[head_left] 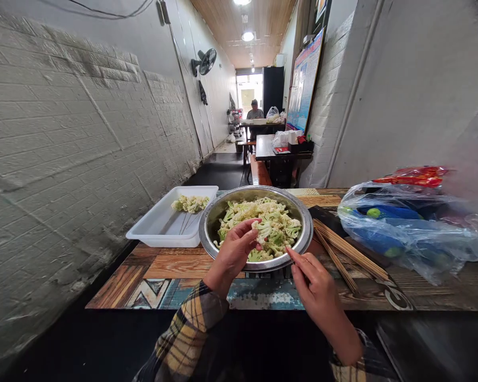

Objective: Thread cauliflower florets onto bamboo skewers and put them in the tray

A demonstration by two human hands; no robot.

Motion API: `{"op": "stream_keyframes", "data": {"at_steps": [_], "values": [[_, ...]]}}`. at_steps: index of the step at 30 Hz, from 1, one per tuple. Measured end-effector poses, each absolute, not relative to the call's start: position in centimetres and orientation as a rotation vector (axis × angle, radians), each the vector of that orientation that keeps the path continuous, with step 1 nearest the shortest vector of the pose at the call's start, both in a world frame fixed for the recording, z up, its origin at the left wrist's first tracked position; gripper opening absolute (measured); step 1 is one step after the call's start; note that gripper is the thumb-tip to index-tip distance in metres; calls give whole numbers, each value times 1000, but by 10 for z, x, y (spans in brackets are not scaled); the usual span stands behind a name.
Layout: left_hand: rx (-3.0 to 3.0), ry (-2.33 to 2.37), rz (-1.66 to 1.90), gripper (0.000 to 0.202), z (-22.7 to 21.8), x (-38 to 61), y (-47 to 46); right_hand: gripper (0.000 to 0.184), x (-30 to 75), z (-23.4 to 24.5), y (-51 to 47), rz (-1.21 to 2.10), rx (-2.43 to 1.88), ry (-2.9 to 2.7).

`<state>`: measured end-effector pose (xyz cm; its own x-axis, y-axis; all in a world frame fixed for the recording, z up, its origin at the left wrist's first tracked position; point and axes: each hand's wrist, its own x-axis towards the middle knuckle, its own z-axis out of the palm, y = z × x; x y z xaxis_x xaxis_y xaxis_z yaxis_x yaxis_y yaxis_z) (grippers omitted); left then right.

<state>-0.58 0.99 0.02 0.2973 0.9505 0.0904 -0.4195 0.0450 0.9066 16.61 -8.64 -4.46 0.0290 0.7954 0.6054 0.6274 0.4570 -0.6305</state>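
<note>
A wide metal bowl [307, 228] full of cut cauliflower florets [242, 212] stands in front of me. Over its near part, my left hand [233, 254] pinches a cauliflower floret [263, 229] between thumb and fingers. At the bowl's near right rim, my right hand [316, 281] is closed, thumb against forefinger, on what looks like a thin skewer; most of it is hidden or too fine to make out. On the left, a white plastic tray [151, 228] holds skewered cauliflower [190, 203] at its far end, the sticks pointing toward me.
A bundle of bamboo skewers [350, 252] lies right of the bowl, partly on a dark sheet. Beyond it sits a clear plastic bag [406, 228] with blue and green contents. A brick wall [63, 159] borders the left. Farther back are tables [265, 146] and a seated person [255, 110].
</note>
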Motion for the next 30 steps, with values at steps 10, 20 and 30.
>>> {"op": "stream_keyframes", "data": {"at_steps": [10,20,30], "values": [[1030,665,1131,31,6,-6,6,46,152,-52,-76,243,-1154,-1723],[1080,735,1115,37,5,-5,8,46,148,-49,-77,255,-1108,-1703],[1077,747,1122,39,5,-4,7,43,148,-50,-78,264,-1127,-1678]]}}
